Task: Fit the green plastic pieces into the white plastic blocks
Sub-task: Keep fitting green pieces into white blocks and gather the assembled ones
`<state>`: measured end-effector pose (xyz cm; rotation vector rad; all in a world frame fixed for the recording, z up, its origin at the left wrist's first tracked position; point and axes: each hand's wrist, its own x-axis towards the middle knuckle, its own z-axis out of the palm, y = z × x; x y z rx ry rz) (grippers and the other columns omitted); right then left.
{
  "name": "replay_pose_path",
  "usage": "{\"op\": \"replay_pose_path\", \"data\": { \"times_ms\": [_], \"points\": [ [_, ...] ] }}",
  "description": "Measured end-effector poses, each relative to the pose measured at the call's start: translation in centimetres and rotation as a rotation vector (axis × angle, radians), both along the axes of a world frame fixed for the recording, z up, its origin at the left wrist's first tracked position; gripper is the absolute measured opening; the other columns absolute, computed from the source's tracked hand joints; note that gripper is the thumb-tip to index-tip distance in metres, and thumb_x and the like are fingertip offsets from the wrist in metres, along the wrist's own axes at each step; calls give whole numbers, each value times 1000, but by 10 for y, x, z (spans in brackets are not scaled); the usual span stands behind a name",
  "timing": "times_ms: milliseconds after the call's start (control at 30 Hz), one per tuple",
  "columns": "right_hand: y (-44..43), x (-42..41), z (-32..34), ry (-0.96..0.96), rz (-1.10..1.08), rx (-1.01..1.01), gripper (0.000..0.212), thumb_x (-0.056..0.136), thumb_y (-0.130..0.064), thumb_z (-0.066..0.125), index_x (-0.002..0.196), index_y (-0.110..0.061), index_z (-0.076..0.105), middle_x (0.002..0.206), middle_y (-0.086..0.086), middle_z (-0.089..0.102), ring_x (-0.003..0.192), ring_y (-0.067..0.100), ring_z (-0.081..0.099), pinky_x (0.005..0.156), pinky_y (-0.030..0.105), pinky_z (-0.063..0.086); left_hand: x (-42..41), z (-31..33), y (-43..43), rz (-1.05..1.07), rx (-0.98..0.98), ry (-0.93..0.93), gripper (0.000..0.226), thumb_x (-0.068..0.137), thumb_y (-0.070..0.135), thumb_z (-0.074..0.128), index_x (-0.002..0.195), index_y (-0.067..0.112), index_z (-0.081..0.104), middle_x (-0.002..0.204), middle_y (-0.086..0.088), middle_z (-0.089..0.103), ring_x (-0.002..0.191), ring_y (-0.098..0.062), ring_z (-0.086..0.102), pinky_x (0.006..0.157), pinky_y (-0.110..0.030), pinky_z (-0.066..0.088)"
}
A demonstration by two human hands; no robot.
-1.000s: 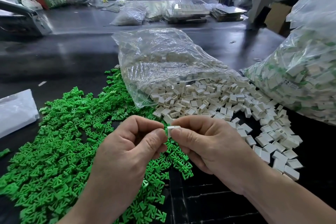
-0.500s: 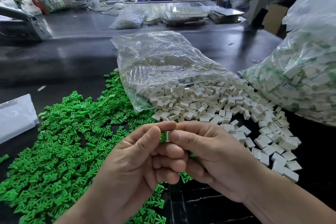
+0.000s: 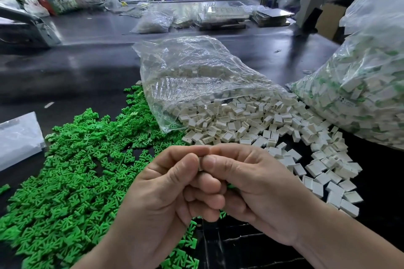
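Note:
My left hand and my right hand meet in front of me, thumbs and forefingers pressed together on one small white block. Only a sliver of the block shows between the thumbs; any green piece in it is hidden. A broad pile of green plastic pieces covers the dark table on the left. Loose white blocks spill from a clear bag in the middle and spread to the right.
A large clear bag of white blocks with green pieces in them stands at the right. A flat white plastic bag lies at the left edge. The dark table stretches back to more bags and trays.
The hands have closed in together, fingers now overlapping. The white block, plainly seen between the fingertips a second ago, is almost covered by the thumbs.

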<state>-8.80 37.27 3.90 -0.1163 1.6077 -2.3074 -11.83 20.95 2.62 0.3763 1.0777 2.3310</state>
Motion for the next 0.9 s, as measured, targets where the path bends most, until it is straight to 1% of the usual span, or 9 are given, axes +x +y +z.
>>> {"op": "replay_pose_path", "data": {
  "times_ms": [200, 267, 367, 467, 533, 633, 767, 833, 900],
  "points": [
    [-3, 1, 3, 20, -1, 4, 29, 90, -28, 63, 114, -16, 75, 61, -2, 56, 41, 5, 40, 34, 16, 25, 2, 1, 1, 89, -49, 38, 38, 64, 29, 90, 92, 10, 75, 58, -13, 67, 46, -23, 67, 42, -29, 53],
    [-5, 2, 3, 26, -1, -15, 27, 92, -27, 62, 112, -14, 75, 60, -2, 59, 40, 3, 44, 34, 16, 26, 3, 2, 2, 105, -43, 50, 38, 65, 30, 89, 93, 10, 74, 58, -13, 67, 46, -22, 66, 43, -28, 53],
    [-6, 1, 4, 55, -1, -38, 23, 96, -26, 60, 100, -6, 71, 60, -2, 60, 42, 4, 48, 34, 15, 27, 4, 2, 3, 106, -15, 76, 39, 70, 31, 86, 100, 10, 73, 61, -13, 68, 49, -23, 67, 44, -29, 55],
    [-5, 0, 3, 73, -3, -49, 18, 96, -28, 59, 89, -17, 71, 60, -2, 59, 41, 5, 46, 34, 17, 25, 0, 3, -2, 69, -22, 124, 39, 79, 27, 80, 111, 8, 68, 68, -16, 69, 55, -26, 70, 48, -31, 56],
    [-4, -1, -1, 66, -12, -30, 16, 94, -30, 62, 86, -17, 69, 63, 2, 57, 42, 8, 43, 34, 18, 24, -1, 3, -8, 120, -150, 230, 37, 80, 28, 78, 109, 10, 66, 68, -19, 69, 55, -30, 69, 48, -32, 55],
    [-4, -3, -7, 2, -19, -54, 13, 84, -27, 69, 82, -15, 65, 68, 6, 53, 44, 11, 39, 36, 17, 24, 1, 3, -13, 300, -490, 543, 18, 80, 33, 70, 96, 24, 68, 69, -13, 71, 55, -27, 69, 50, -28, 55],
    [4, -10, -8, -7, 50, -373, 9, 79, -20, 63, 82, -13, 59, 74, 6, 57, 43, 8, 47, 33, 17, 31, 8, 8, -15, 376, -663, 727, 15, 79, 38, 66, 93, 33, 68, 69, -1, 72, 58, -14, 70, 53, -22, 56],
    [11, -13, -8, -5, 91, -527, 17, 81, -22, 69, 81, -10, 56, 80, 9, 57, 47, 9, 51, 33, 17, 36, 8, 7, -16, 430, -813, 833, 18, 80, 45, 63, 97, 37, 65, 69, 9, 71, 60, -8, 70, 52, -19, 55],
    [20, -16, -9, -11, 80, -595, 27, 83, -27, 75, 76, -10, 55, 81, 9, 57, 48, 9, 53, 34, 17, 41, 5, 7, -18, 522, -1029, 951, 21, 83, 55, 64, 98, 40, 64, 67, 16, 68, 67, -1, 67, 48, -11, 48]
  ]
}}
